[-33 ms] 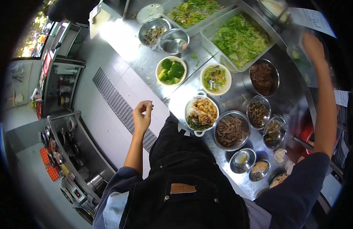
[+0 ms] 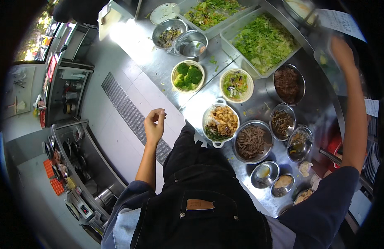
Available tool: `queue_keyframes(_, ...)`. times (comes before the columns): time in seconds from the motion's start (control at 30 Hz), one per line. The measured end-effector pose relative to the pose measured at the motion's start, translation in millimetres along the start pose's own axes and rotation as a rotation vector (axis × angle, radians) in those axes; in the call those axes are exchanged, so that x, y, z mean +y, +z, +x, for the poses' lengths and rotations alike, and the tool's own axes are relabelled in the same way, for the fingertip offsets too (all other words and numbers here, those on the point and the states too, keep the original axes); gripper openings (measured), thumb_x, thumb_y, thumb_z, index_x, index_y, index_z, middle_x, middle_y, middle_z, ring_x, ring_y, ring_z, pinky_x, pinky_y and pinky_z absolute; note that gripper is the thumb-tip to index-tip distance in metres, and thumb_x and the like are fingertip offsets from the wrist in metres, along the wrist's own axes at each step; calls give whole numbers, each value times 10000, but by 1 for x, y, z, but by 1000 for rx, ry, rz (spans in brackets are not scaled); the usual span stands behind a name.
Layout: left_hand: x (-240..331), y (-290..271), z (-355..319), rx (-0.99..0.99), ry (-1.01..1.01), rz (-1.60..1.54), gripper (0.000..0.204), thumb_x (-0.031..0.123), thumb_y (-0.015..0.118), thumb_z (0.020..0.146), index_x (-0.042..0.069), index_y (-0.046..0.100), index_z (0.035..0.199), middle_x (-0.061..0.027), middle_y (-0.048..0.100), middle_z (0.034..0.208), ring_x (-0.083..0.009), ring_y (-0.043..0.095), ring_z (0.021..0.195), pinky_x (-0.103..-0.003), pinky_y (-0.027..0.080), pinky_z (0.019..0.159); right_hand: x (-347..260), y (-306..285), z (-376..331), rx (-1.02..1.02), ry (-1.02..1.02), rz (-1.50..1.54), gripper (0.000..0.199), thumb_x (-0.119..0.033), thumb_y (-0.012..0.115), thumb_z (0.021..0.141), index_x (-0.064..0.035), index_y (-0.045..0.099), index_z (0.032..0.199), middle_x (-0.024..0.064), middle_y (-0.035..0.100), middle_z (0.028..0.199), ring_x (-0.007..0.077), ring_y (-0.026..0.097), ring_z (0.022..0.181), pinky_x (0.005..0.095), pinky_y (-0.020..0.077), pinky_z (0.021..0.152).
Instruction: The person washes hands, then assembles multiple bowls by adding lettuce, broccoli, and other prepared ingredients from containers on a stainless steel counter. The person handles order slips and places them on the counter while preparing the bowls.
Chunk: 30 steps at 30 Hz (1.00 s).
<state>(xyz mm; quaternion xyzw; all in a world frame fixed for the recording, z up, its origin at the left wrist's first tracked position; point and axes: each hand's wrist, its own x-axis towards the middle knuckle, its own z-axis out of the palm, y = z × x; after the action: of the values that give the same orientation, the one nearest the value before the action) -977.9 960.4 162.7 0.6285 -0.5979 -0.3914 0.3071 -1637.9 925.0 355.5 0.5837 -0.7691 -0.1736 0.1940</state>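
My left hand (image 2: pixel 154 126) hangs over the floor, left of the counter, its fingers curled toward the thumb with nothing visible in them. At the far right, my right hand (image 2: pixel 342 50) reaches to a translucent plastic container (image 2: pixel 328 68); its fingers are blurred and partly hidden. Closest to me on the counter is a white two-handled bowl (image 2: pixel 217 144) of rice, chicken-like pieces and greens. Behind it stand a bowl of broccoli (image 2: pixel 187 77) and a bowl of mixed salad (image 2: pixel 236 85). A steel bowl of sliced meat (image 2: pixel 251 142) sits to its right.
Two clear tubs of shredded lettuce (image 2: pixel 264 43) and mixed salad (image 2: pixel 212 13) stand at the back. Several steel bowls line the right, including dark minced meat (image 2: pixel 288 85) and mushroom-like strips (image 2: pixel 282 121). A shelving unit (image 2: pixel 94 166) and a floor grate (image 2: pixel 127 108) are left.
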Motion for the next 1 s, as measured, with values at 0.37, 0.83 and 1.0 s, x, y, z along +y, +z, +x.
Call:
queue_keyframes(0.37, 4, 64, 123, -198, 643, 587, 470, 128, 762, 688, 73, 606, 1129, -112, 604, 1101, -317, 566, 1018, -415, 433, 879, 35, -4, -14, 116, 188, 257, 476, -357, 669, 809, -47, 604, 1164, 205, 638, 1108, 347, 612, 1036, 395, 482, 871)
queue_keyframes(0.83, -12, 56, 152, -186, 790, 292, 472, 196, 741, 734, 13, 594, 1144, -189, 611, 1088, -355, 530, 1091, -446, 429, 932, -395, -71, -129, 51, 773, 2354, 402, -68, 698, 835, -67, 540, 1205, 109, 661, 980, 202, 659, 801, 293, 542, 729)
queue_keyframes(1.0, -6, 47, 159, -418, 691, -105, 502, -19, 631, 756, 65, 564, 1246, -152, 620, 1066, -353, 546, 1037, -413, 433, 937, -539, -43, -120, -42, 450, 2148, 452, 6, 642, 854, -67, 520, 1283, 122, 646, 1106, 225, 653, 974, 296, 524, 814)
